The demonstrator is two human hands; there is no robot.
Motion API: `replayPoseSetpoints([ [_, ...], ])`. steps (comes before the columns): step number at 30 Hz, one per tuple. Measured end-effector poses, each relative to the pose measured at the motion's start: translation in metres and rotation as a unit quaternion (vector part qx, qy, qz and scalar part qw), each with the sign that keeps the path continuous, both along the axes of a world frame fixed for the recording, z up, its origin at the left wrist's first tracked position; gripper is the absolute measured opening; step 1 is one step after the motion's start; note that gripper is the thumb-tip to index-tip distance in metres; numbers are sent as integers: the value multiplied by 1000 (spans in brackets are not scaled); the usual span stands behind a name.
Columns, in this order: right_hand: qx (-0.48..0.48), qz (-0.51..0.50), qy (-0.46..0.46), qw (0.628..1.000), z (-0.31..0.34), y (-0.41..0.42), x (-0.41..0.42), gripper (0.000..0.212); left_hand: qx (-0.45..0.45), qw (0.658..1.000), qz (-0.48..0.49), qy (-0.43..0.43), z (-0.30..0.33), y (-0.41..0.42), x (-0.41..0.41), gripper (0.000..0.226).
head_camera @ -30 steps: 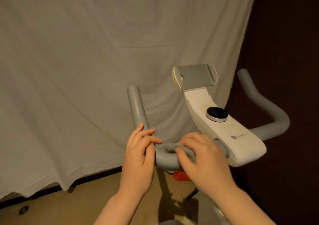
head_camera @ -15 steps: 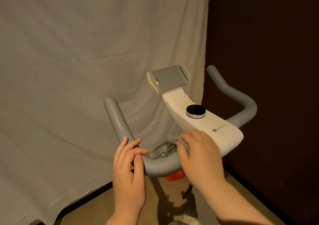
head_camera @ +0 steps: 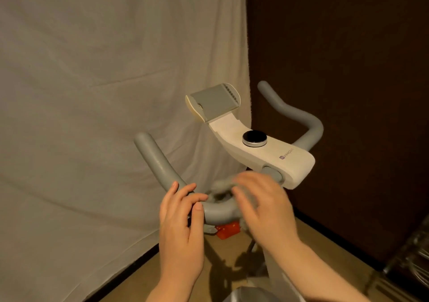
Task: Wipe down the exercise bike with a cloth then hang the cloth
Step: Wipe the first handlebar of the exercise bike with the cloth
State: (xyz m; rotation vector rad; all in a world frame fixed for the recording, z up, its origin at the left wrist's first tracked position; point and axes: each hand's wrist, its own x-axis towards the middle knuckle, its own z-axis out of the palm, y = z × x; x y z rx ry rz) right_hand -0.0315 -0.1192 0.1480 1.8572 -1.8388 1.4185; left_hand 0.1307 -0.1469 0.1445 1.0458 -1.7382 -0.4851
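Grey foam covers the handlebar (head_camera: 162,165) of the exercise bike (head_camera: 274,160), and both hands are on its near-left bend. The left hand (head_camera: 181,218) is wrapped round the bar at the curve, fingers over the top and thumb up the near side, steadying it. The right hand (head_camera: 262,206) is motion-blurred; it lies over a bunched grey cloth (head_camera: 220,187) that sits on the bar just left of the white console (head_camera: 267,153). Its fingers look spread and pressing down on the cloth, but the blur leaves me unable to tell whether they pinch it.

My reading is that the wiping is under way, not finished — the cloth is on the left bar only, while the right bar (head_camera: 299,120), the console, the round knob (head_camera: 254,138) and the phone holder (head_camera: 214,102) show no sign either way. Hanging the cloth is not yet done, and no hook or rail for it is plainly visible.
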Motion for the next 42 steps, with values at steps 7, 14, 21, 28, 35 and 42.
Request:
replayPoseSetpoints([
  [7,-94,-19,-39,995,-23,2,41,29,-12,996,-59,-61,1,-3,15,27],
  [14,-115,-174,-528,823,-8,-5,108,51,-28,993,-76,-86,1,-5,20,27],
  [21,-56,-200,-618,758,18,-13,70,23,-39,989,-96,-107,-2,-6,25,27],
  [28,-32,-215,-649,729,26,-17,53,20,-44,991,-79,-94,-4,-5,20,26],
  [35,-21,-147,-181,972,-9,14,52,32,-46,995,-44,-75,-7,-6,9,25],
  [42,170,53,112,978,47,5,43,23,7,992,-7,126,-12,-4,2,41],
])
